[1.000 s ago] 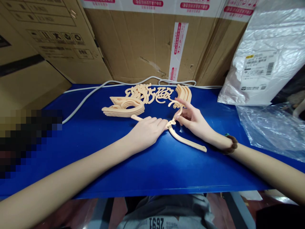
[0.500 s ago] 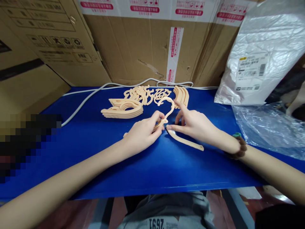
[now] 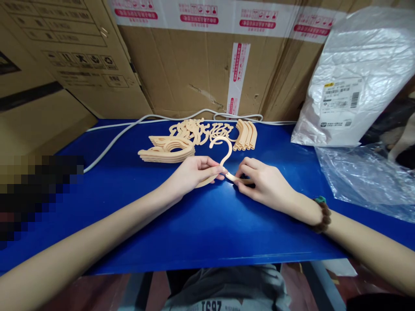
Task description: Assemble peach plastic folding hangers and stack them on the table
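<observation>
Curved strip (image 3: pixel 231 177) swung closer to hook (image 3: pixel 230 151), right hand (image 3: pixel 269 181) pinching it; left hand's (image 3: pixel 191 175) fingertips pinch hook's base over blue table (image 3: pixel 207 233).

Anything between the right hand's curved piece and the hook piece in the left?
Nothing loose shows there. The left hand, gripping the hook piece at its base, has fingertips right beside the curved piece.

1. The place looks like a small workshop or packing corner.
2. A blue-topped worktable (image 3: pixel 201 233) backs onto cardboard cartons (image 3: pixel 181 73), one printed with handling symbols (image 3: pixel 81 59), another bearing red-and-white tape (image 3: pixel 239 69).
3. A white plastic mailing bag (image 3: pixel 311 121) carries a barcoded shipping label (image 3: pixel 342 103).
4. Beige hanger hooks (image 3: pixel 195 131) and curved hanger arms (image 3: pixel 240 136) lie in separate groups on the worktable.
</observation>
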Demonstrator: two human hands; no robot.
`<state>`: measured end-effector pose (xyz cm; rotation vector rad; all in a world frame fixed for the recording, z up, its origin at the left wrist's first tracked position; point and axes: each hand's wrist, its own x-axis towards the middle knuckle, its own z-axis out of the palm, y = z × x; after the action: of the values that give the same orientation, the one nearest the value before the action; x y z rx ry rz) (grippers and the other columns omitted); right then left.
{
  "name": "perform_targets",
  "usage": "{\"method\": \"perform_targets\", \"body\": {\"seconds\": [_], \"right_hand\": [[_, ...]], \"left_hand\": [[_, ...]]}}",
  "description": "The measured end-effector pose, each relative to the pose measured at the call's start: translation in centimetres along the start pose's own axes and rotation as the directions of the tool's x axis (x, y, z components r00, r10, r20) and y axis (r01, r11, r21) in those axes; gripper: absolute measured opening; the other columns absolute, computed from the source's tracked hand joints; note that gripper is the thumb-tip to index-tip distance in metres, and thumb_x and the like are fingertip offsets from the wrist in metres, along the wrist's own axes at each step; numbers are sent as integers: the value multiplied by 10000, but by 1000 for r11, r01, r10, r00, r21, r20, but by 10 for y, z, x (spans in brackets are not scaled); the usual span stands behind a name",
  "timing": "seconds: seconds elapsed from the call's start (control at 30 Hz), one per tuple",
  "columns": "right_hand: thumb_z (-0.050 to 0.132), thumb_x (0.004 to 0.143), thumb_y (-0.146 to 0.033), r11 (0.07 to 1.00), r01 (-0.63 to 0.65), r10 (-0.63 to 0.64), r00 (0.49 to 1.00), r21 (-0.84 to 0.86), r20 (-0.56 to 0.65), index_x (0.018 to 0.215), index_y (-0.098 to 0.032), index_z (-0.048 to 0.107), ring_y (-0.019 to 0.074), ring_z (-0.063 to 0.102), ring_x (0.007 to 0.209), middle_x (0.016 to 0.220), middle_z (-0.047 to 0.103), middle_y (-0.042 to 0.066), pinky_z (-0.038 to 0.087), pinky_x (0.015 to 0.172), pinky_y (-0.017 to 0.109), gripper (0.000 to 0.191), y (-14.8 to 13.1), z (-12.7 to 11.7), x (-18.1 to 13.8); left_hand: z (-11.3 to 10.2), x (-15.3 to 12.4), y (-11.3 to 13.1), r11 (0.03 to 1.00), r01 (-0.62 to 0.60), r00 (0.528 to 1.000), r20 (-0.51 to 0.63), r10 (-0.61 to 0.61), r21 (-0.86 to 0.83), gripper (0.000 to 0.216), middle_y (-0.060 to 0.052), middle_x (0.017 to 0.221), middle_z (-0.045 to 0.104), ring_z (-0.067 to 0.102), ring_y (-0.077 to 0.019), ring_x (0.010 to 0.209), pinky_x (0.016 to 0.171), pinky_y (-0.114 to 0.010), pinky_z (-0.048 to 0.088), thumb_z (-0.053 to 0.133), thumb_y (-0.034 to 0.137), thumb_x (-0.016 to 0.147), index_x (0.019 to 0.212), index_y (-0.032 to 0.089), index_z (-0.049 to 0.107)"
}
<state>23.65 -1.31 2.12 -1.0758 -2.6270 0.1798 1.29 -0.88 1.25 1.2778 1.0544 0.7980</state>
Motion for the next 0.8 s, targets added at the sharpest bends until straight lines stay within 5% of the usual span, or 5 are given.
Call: {"method": "perform_targets", "body": {"seconds": [0.13, 0.37, 0.8], "right_hand": [[480, 956, -285, 998, 15, -13, 999, 59, -29, 920, -188, 544, 156, 565, 761, 864, 616, 43, 426, 667, 272, 122, 1, 1, 1], [410, 999, -310, 992, 36, -34, 999, 118, -21, 949, -197, 475, 136, 548, 677, 846, 621, 33, 399, 616, 254, 140, 1, 1, 1], [459, 987, -398, 994, 81, -76, 995, 79, -64, 952, -201, 534, 131, 607, 711, 900, 669, 36, 415, 612, 241, 214, 7, -1, -1]], "left_hand": [[0, 1, 3, 999, 10, 999, -40, -12, -46, 227, -97, 1024, 734, 707, -149, 758, 637, -248, 564, 713, 315, 809, 907, 128, 631], [2, -2, 9, 997, 70, 997, -41, -71, -27, 263, -28, 706, 704, 662, -116, 580, 527, -194, 532, 661, 342, 864, 1013, 125, 668], [2, -6, 14, 992, 125, 989, 85, -124, -10, 305, -39, 690, 717, 676, -142, 584, 501, -203, 529, 736, 373, 793, 991, 145, 698]]}}
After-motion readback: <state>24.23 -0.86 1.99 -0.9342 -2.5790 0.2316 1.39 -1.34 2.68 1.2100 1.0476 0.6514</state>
